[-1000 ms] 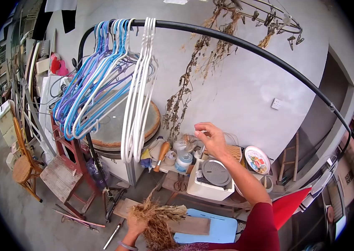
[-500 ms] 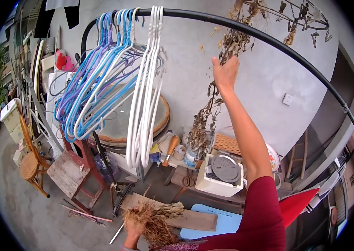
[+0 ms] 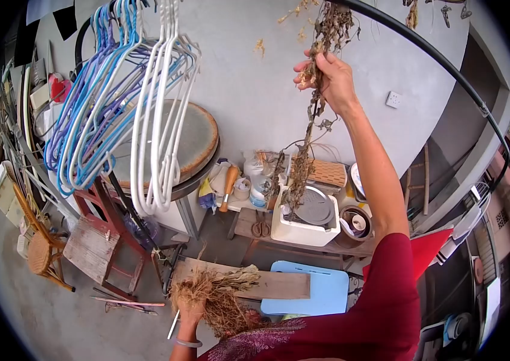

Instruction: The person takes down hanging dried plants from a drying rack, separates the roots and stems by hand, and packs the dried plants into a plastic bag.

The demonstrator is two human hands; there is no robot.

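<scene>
A long strand of dried plant (image 3: 310,132) with brown, withered leaves hangs in front of the grey wall. My right hand (image 3: 337,83) is raised to it, thumb and fingers curled around its stems. Low in the view, my left hand (image 3: 190,310) grips a bundle of dried plants (image 3: 222,304), with a mass of thin tangled roots showing at the top. Part of that bundle and most of my left fingers are hidden by the roots. Yellowish dry bits (image 3: 259,47) hang beside the strand.
Blue, purple and white clothes hangers (image 3: 152,120) hang at the left, and a black rail (image 3: 411,42) curves overhead. Below stand a white box (image 3: 303,231) on a wooden bench (image 3: 249,225), a blue board (image 3: 327,292), a plank (image 3: 279,285) and a worn wooden chair (image 3: 92,249).
My right hand has turned, and its fingers now show around the dried stems. The strand's lower end has swung toward the white box. My view has shifted; the left hand keeps its bundle.
</scene>
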